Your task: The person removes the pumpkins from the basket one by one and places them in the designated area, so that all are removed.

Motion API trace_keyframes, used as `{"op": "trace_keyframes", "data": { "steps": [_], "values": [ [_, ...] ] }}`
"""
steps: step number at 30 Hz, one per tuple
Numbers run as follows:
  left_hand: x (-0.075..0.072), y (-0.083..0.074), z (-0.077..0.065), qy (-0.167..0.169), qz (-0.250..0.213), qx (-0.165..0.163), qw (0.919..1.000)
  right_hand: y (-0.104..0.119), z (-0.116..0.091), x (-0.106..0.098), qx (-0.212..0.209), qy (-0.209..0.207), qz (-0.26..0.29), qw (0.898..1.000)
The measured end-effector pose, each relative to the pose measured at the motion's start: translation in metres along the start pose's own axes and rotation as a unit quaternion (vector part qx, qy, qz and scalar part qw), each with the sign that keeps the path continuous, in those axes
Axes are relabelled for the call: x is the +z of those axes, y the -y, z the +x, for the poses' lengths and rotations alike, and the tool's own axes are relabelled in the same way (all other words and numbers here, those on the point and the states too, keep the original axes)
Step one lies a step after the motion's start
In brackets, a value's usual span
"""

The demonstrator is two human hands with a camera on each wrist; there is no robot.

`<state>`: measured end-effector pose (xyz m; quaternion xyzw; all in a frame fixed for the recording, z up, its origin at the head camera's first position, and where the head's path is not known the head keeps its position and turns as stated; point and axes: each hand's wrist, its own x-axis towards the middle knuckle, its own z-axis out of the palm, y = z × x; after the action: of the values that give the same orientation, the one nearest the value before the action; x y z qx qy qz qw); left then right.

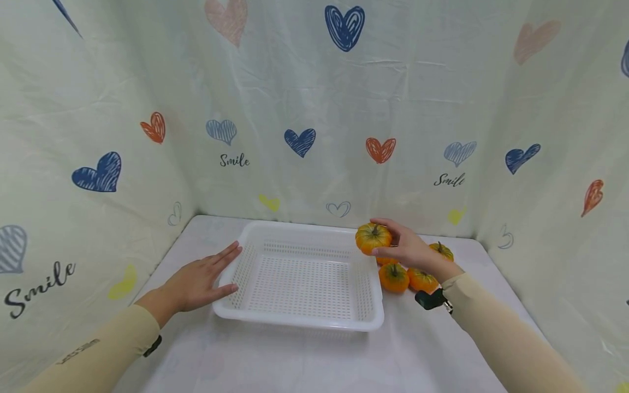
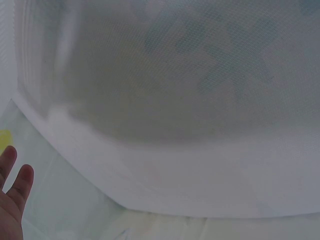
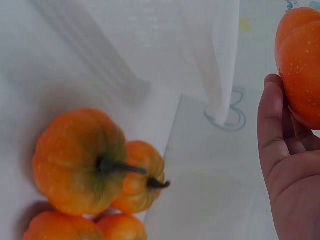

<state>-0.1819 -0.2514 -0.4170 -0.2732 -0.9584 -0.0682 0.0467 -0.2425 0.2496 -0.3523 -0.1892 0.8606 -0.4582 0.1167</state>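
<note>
My right hand [image 1: 405, 246] grips a small orange pumpkin [image 1: 372, 238] above the right rim of a white plastic basket [image 1: 304, 323]. In the right wrist view, the fingers curl round the underside of that pumpkin [image 3: 302, 65]. My left hand [image 1: 203, 279] lies at the basket's left rim with its fingers straight and spread. Part of that left hand [image 2: 15, 195] shows at the edge of the left wrist view. Inside the basket, the perforated floor is bare. Several more pumpkins [image 1: 394, 278] sit on the table just right of the basket, partly hidden by my right hand.
A white cloth [image 1: 295, 365] covers the table. Pale curtains [image 1: 314, 98] printed with hearts and the word Smile stand at the back and both sides. In the right wrist view, one pumpkin [image 3: 80, 160] with a dark stem stands close to the basket wall.
</note>
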Motion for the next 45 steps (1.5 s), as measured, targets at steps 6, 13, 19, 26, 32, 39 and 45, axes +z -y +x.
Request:
{"op": "trace_keyframes", "data": {
  "steps": [6,13,19,26,32,39,45],
  "values": [
    [0.000,-0.001,0.000,0.003,-0.006,0.000,1.0000,-0.019,-0.015,-0.017,0.028,-0.038,-0.022,0.999],
    [0.001,-0.001,0.000,0.003,0.000,-0.003,1.0000,-0.043,-0.033,-0.034,0.039,-0.071,-0.047,0.996],
    [0.002,-0.001,0.000,0.004,-0.001,-0.002,1.0000,-0.060,-0.052,-0.045,0.063,-0.088,-0.045,0.993],
    [0.000,-0.001,0.000,0.000,0.004,0.002,1.0000,-0.085,-0.073,-0.057,0.100,-0.114,-0.036,0.988],
    [-0.001,-0.001,0.000,-0.003,0.005,0.007,1.0000,-0.106,-0.087,-0.062,0.131,-0.127,-0.032,0.983],
    [-0.003,-0.003,0.000,-0.001,-0.002,0.004,1.0000,-0.128,-0.095,-0.066,0.154,-0.137,-0.023,0.978],
    [-0.003,-0.003,0.000,0.005,-0.002,-0.003,1.0000,-0.142,-0.098,-0.066,0.162,-0.147,-0.002,0.976]
  ]
}}
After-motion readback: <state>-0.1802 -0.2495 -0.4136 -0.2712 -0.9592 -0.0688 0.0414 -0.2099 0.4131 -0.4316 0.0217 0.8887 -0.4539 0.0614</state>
